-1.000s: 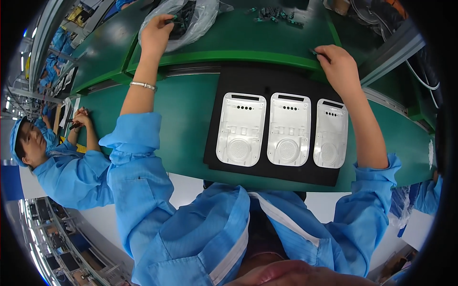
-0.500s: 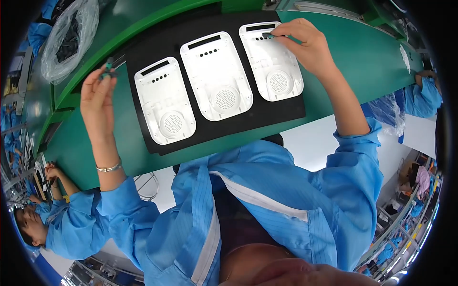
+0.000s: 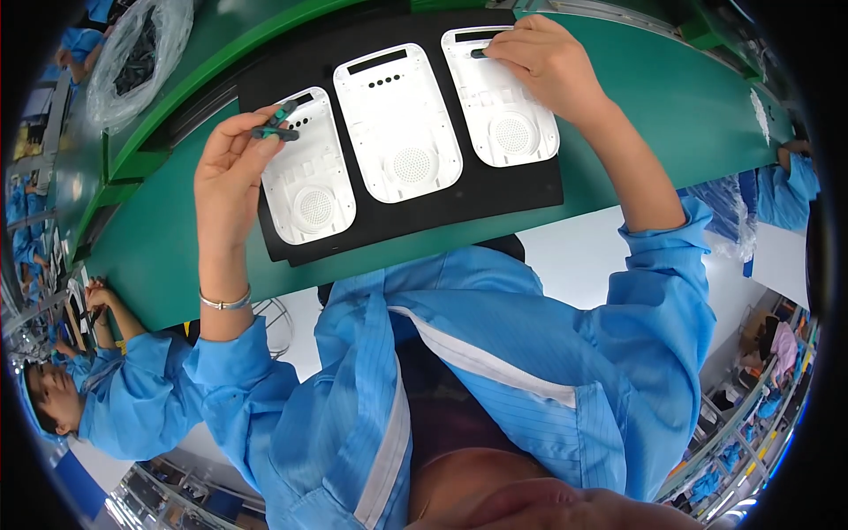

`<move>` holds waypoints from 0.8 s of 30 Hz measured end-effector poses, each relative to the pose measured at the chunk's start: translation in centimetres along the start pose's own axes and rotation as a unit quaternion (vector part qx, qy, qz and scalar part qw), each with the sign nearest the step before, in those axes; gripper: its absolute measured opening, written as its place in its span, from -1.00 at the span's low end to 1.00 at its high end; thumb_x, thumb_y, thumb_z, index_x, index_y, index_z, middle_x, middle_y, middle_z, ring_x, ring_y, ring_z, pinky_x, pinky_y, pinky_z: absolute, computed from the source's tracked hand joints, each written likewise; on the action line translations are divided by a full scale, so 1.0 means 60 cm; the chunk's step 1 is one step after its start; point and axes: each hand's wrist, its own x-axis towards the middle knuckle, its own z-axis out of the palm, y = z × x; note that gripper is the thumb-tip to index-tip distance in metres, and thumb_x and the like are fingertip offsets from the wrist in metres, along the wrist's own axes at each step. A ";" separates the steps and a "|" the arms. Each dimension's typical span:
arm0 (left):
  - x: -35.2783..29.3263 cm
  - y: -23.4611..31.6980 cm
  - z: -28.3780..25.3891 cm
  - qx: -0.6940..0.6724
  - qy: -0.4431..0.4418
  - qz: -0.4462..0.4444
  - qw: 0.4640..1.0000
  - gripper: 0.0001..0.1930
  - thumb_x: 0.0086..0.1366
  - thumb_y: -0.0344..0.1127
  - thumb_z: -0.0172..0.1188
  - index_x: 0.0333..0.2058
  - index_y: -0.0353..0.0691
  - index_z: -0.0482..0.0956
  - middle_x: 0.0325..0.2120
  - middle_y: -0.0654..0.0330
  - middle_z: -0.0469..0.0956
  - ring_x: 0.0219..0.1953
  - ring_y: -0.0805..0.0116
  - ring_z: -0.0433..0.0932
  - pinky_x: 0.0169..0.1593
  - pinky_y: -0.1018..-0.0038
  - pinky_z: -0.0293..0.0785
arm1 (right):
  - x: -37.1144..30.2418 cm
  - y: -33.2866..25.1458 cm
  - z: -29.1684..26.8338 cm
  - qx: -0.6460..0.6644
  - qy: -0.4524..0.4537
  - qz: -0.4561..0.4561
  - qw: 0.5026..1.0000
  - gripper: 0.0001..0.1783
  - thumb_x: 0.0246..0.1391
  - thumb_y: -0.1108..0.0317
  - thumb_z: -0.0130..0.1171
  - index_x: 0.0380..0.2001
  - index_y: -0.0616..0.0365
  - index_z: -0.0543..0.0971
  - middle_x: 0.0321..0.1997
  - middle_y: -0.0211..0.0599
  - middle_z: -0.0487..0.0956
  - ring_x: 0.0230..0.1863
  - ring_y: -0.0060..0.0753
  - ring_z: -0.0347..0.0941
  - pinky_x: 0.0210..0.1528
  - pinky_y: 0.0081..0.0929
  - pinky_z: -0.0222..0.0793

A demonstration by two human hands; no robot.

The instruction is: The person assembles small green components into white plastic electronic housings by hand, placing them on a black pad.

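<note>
Handling small dark parts [image 3: 288, 135], both hands [image 3: 552, 71] are at white casings [image 3: 309, 168].

Upper right: the right hand [image 3: 549, 69] hides a corner of one white panel [image 3: 505, 110] from me; upper left, dark bag contents [image 3: 141, 60] blur.

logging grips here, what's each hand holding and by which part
Left hand: small black and green parts, pinched between thumb and fingers; exact grip spot unclear. Right hand: small dark part, seemingly by its right end.
</note>
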 end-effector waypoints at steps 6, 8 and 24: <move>0.006 -0.004 0.022 -0.044 -0.036 -0.020 0.998 -0.74 0.16 -0.63 0.11 -0.14 -0.33 0.45 -0.06 0.03 0.48 -0.05 0.36 0.47 0.06 0.49 0.40 | 0.012 -0.044 -0.021 -0.125 -0.021 -0.032 0.991 -0.80 -0.17 0.48 0.22 -0.37 0.13 0.65 -0.22 -0.30 0.60 -0.10 -0.27 0.47 -0.10 -0.42 0.42; 0.003 -0.002 0.019 -0.043 -0.041 -0.010 0.998 -0.74 0.15 -0.62 0.13 -0.16 -0.33 0.46 -0.07 0.02 0.48 -0.05 0.36 0.48 0.06 0.49 0.41 | 0.032 -0.088 -0.022 0.055 0.018 0.073 0.996 -0.80 -0.08 0.43 0.20 -0.31 0.11 0.64 -0.22 -0.26 0.61 -0.12 -0.18 0.48 -0.10 -0.38 0.42; -0.002 -0.034 0.084 -0.094 -0.053 -0.030 0.994 -0.78 0.15 -0.54 0.20 -0.19 -0.31 0.47 -0.25 0.16 0.53 -0.24 0.40 0.55 -0.13 0.53 0.51 | 0.092 -0.225 0.051 0.602 -0.039 0.306 0.737 -0.69 0.10 0.28 0.16 -0.10 0.15 0.57 -0.20 -0.33 0.60 -0.13 -0.51 0.51 -0.04 -0.59 0.39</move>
